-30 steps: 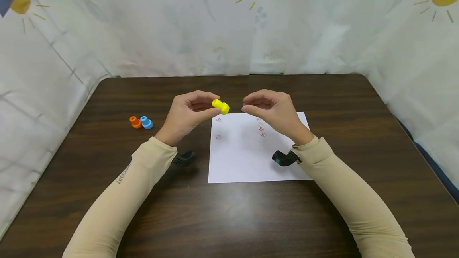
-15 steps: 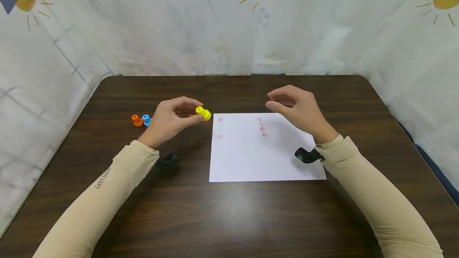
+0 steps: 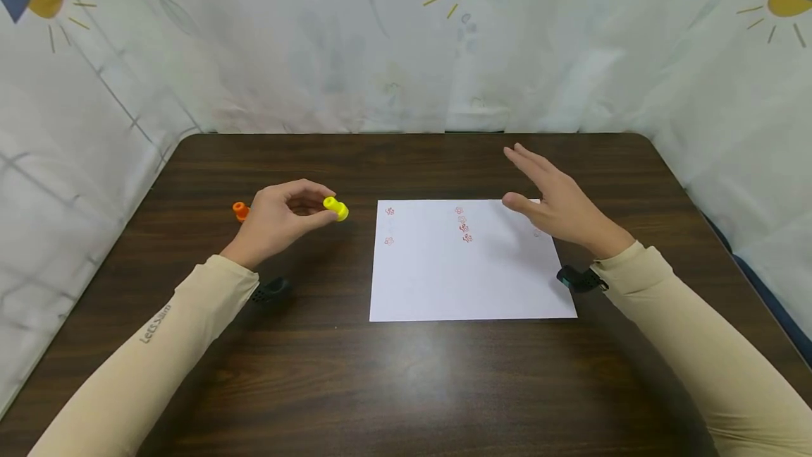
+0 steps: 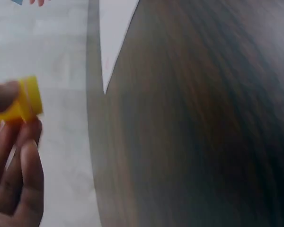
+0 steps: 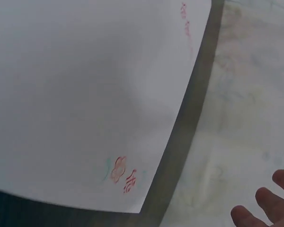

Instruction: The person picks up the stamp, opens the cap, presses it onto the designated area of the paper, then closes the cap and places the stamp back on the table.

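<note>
My left hand (image 3: 275, 221) pinches a small yellow stamp (image 3: 336, 209) between thumb and fingertips, held above the table left of the paper. The left wrist view shows the same yellow stamp (image 4: 32, 97) at the left edge, gripped from both sides. Over the top right part of the white paper (image 3: 469, 281) hovers my right hand (image 3: 561, 204), its fingers extended and holding nothing. Red flower-like and character-like prints (image 5: 120, 172) mark the paper. An orange stamp (image 3: 240, 211) stands on the table just behind the left hand, which hides the blue one.
The dark wooden table (image 3: 406, 386) spreads around the paper. A white printed curtain (image 3: 317, 48) hangs along its back and sides.
Both hands have moved apart: the left one leftward with the yellow stamp, the right one rightward with its fingers now straightened. The blue stamp has become covered by the left hand.
</note>
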`<state>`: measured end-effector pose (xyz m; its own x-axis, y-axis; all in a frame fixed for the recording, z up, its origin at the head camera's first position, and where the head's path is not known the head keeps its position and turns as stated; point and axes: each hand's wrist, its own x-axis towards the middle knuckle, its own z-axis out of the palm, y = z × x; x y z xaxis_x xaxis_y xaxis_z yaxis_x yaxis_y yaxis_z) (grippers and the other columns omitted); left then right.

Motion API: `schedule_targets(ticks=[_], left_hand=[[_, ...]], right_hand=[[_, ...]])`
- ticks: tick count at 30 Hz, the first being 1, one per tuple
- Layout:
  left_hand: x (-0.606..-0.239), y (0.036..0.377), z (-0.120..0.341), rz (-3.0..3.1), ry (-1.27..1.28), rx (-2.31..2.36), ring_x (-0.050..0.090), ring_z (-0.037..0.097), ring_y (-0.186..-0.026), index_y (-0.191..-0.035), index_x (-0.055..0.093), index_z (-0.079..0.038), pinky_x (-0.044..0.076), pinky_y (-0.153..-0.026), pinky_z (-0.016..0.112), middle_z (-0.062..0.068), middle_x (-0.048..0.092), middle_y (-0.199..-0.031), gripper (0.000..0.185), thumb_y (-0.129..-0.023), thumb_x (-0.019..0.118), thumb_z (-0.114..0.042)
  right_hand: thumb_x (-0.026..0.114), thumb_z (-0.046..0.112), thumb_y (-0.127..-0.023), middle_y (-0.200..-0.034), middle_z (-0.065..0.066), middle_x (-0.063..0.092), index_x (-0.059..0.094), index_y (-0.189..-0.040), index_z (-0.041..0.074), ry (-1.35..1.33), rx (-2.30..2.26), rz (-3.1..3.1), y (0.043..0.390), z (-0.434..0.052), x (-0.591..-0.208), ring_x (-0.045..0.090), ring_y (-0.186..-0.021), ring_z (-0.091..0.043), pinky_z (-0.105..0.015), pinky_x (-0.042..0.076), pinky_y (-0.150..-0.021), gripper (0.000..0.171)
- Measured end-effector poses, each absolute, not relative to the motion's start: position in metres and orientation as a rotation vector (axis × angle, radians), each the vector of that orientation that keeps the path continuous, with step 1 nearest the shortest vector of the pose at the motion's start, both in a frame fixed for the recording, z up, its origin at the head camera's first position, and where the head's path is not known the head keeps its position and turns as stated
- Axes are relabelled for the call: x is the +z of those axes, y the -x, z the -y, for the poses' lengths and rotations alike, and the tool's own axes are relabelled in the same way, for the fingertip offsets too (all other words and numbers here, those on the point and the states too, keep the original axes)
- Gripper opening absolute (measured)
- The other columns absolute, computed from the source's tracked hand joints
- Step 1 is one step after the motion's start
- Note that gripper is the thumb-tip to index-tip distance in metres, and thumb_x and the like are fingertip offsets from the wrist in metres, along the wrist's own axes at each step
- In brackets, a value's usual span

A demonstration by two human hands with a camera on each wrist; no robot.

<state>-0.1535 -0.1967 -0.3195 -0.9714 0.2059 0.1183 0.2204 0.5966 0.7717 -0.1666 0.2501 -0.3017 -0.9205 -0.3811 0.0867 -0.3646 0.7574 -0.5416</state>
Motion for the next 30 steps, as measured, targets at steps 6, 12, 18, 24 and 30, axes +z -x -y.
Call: schedule_targets(ticks=[6, 12, 18, 24, 30], left_hand=[[-0.323, 0.153, 0.205, 2.842, 0.344, -1.195, 0.071, 0.006, -0.086, -0.114, 0.075, -0.014, 0.054, -0.076, 0.007, 0.009, 0.078, -0.110, 0.030, -0.088, 0.084, -0.024], [-0.326, 0.152, 0.210, 2.881, 0.327, -1.093, 0.075, 0.022, -0.090, -0.115, 0.074, -0.013, 0.051, -0.073, 0.005, 0.012, 0.079, -0.109, 0.029, -0.089, 0.083, -0.021], [-0.327, 0.151, 0.215, 2.916, 0.336, -1.043, 0.077, 0.027, -0.093, -0.115, 0.074, -0.011, 0.049, -0.073, 0.004, 0.014, 0.079, -0.109, 0.031, -0.089, 0.084, -0.023], [-0.329, 0.151, 0.218, 2.952, 0.321, -1.002, 0.077, 0.027, -0.095, -0.116, 0.073, -0.010, 0.060, -0.078, 0.018, 0.015, 0.079, -0.111, 0.030, -0.089, 0.083, -0.020], [-0.332, 0.151, 0.220, 2.974, 0.325, -0.983, 0.077, 0.029, -0.097, -0.117, 0.072, -0.008, 0.063, -0.087, 0.047, 0.017, 0.078, -0.112, 0.029, -0.091, 0.081, -0.018]], right_hand=[[0.058, 0.053, -0.103, -0.177, 0.002, -0.001, 0.010, -0.167, 0.033, 0.589, -0.719, -2.873, 0.164, -0.266, -0.306, 0.002, -0.165, -0.036, -0.074, 0.018, -0.124, 0.083], [0.060, 0.055, -0.101, -0.177, -0.006, -0.007, 0.007, -0.168, 0.026, 0.589, -0.605, -2.852, 0.160, -0.280, -0.311, -0.008, -0.164, -0.041, -0.076, 0.008, -0.125, 0.090], [0.063, 0.055, -0.099, -0.177, -0.012, -0.004, 0.010, -0.168, 0.020, 0.587, -0.496, -2.880, 0.157, -0.291, -0.317, -0.004, -0.162, -0.047, -0.077, 0.009, -0.124, 0.094], [0.064, 0.059, -0.097, -0.176, -0.014, -0.004, 0.009, -0.168, 0.019, 0.563, -0.369, -2.868, 0.151, -0.297, -0.319, -0.002, -0.162, -0.049, -0.079, 0.010, -0.123, 0.098], [0.063, 0.066, -0.094, -0.176, -0.017, 0.001, 0.011, -0.168, 0.019, 0.541, -0.268, -2.854, 0.149, -0.302, -0.322, -0.002, -0.162, -0.049, -0.080, 0.010, -0.121, 0.102]])
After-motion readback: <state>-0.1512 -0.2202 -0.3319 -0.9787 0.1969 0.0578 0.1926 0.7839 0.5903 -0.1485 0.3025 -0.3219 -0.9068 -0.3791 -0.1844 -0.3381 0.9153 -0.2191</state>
